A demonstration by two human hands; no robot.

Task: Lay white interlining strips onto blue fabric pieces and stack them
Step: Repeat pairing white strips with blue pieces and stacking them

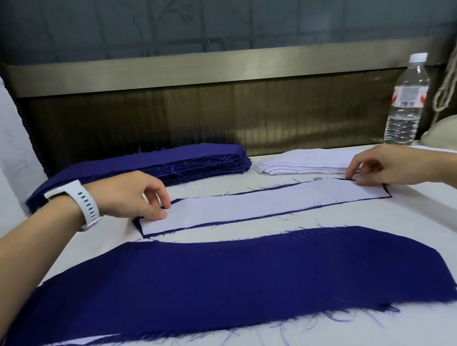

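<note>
Between left grip (135,195), right grip (380,168), interlining strip (260,202)

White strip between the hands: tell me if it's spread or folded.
Spread flat: the white strip lies unfolded on its blue piece, blue edge showing around it.

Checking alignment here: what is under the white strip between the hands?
A blue fabric piece; only its thin edge shows around the white interlining strip. The rest is covered, so any layers beneath cannot be seen.

Garment workshop: stacked cut blue fabric pieces (145,169) and white interlining strips (301,163) lie on a cloth-covered worktable (445,217).
</note>
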